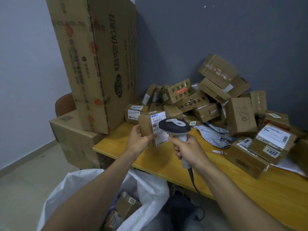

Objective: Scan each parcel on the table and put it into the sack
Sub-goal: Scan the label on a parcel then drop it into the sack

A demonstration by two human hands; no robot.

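Left hand (138, 139), grip round the parcel (146, 125); right hand (188, 150), grip round the scanner (175, 127), arms outstretched.

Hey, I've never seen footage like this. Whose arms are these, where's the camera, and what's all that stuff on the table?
There is no machine here. A person wears one camera on the head, looking down at their own arms. The left hand grips a small brown cardboard parcel with a white label. The right hand grips a grey-and-white corded handheld scanner, with its head close to that label. On the yellow wooden table lies a heap of brown cardboard parcels, waiting to be scanned. Below, a white sack stands open with a few parcels inside.
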